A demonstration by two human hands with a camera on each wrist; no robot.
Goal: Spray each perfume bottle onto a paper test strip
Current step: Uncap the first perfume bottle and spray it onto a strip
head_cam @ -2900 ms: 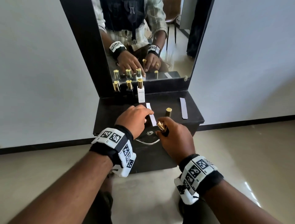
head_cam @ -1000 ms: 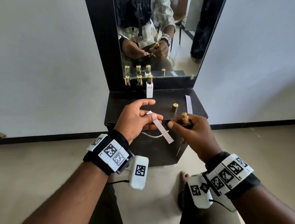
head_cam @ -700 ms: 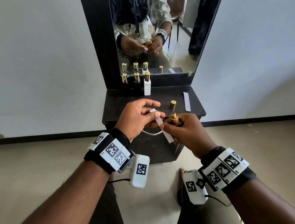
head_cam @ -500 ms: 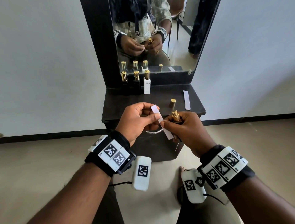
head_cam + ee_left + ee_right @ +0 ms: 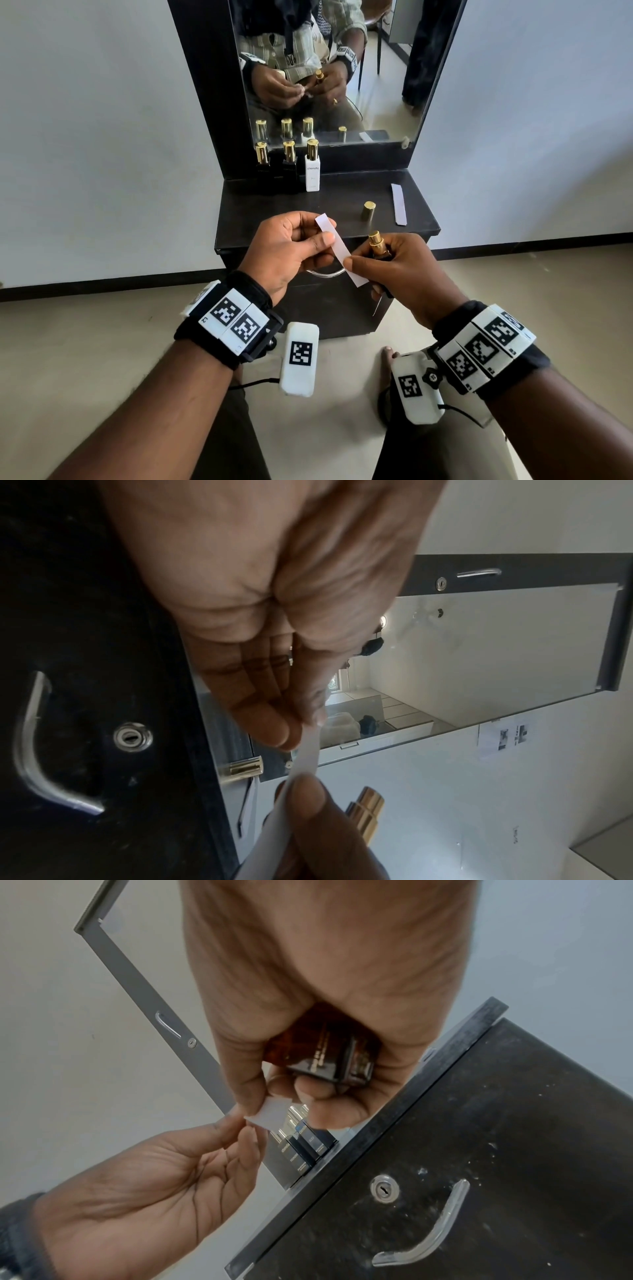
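My left hand [image 5: 321,233] pinches the upper end of a white paper test strip [image 5: 337,248] between thumb and fingers, in front of the dresser. My right hand [image 5: 356,265] grips a dark amber perfume bottle [image 5: 329,1056], uncapped, with its gold spray nozzle [image 5: 375,243] sticking up beside the strip. The right thumb also pinches the strip's lower part [image 5: 270,1112]. In the left wrist view the strip [image 5: 306,753] runs from my fingertips [image 5: 277,731] down to the right thumb, with the nozzle [image 5: 365,815] just right of it.
The loose gold cap [image 5: 368,209] stands on the black dresser top [image 5: 274,205], with a second paper strip [image 5: 398,205] to its right. Two dark bottles [image 5: 262,162] [image 5: 289,161] and a white bottle [image 5: 312,171] stand along the mirror [image 5: 376,68]. A drawer handle [image 5: 431,1240] lies below.
My left hand lifted the strip off the dresser top. Over the last second both hands came together, and the right thumb now holds the strip's lower part beside the nozzle.
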